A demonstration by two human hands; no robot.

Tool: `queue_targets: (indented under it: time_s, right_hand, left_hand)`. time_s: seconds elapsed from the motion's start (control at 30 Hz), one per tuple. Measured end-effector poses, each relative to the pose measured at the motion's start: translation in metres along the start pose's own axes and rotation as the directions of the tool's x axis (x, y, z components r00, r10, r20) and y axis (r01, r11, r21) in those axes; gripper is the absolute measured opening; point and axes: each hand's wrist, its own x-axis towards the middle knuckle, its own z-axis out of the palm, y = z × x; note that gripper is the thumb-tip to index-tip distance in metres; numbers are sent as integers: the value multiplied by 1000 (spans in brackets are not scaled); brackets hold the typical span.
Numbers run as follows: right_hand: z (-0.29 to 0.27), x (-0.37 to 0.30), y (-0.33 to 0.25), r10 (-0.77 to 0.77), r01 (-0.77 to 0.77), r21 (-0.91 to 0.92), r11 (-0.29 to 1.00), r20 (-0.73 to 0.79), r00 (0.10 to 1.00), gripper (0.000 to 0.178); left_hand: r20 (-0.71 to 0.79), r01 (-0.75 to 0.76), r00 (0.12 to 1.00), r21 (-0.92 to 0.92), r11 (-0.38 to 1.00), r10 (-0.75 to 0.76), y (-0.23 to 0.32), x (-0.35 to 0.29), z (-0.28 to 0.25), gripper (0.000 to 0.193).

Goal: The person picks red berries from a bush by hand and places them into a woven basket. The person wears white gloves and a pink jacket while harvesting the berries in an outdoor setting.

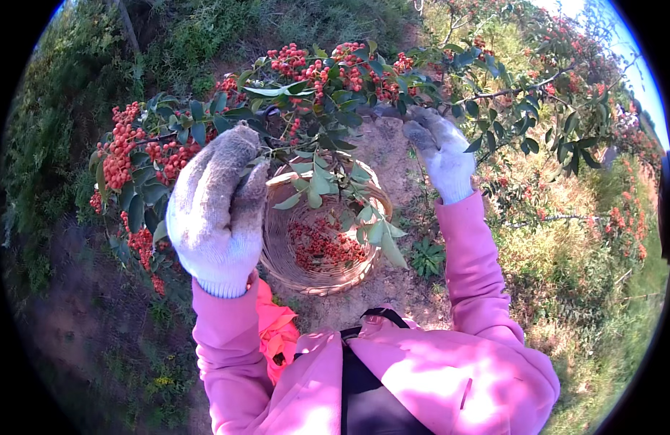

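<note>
A leafy branch with clusters of red berries (pixel 117 148) arches across the view in front of me. My left hand (pixel 213 199), in a white knit glove soiled grey on the fingers, is raised at its left part. Its thumb and fingers come together around a leafy twig. On the right, my right hand (pixel 445 148), gloved alike, reaches up to the branch (pixel 494 93), its fingers curled at it and partly hidden by leaves. Below the branch stands a round wicker basket (pixel 277 254) with loose red berries (pixel 324 243) at its bottom.
A bright coral-red cloth or bag (pixel 275 326) lies beside my left forearm. Bare soil (pixel 393 156) surrounds the basket. Dense green shrubs (pixel 67 123) fill the left, and more berry-laden branches (pixel 625 217) with dry grass stand to the right.
</note>
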Motion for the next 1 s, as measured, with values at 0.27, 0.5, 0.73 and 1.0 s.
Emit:
queue_targets:
  time_s: [0.27,0.5,0.73,1.0]
  right_hand:
    - [18,6,7,-308,162,-705,691,-85,947,46]
    - [-19,32,33,-456,310,-504,806,-194,869,38]
    - [20,22,14,-306,234,-873,428,104,946,63]
    - [77,35,33,-509,271,-830,488,-19,861,48]
  left_hand:
    - [-46,-129,989,148,981,137,7,26,3,22]
    - [-136,-84,985,155,984,105,21,33,32,25]
    - [2,-119,990,527,842,138,-7,48,35,23]
    - [262,-39,941,712,701,-213,-63,54,36,21]
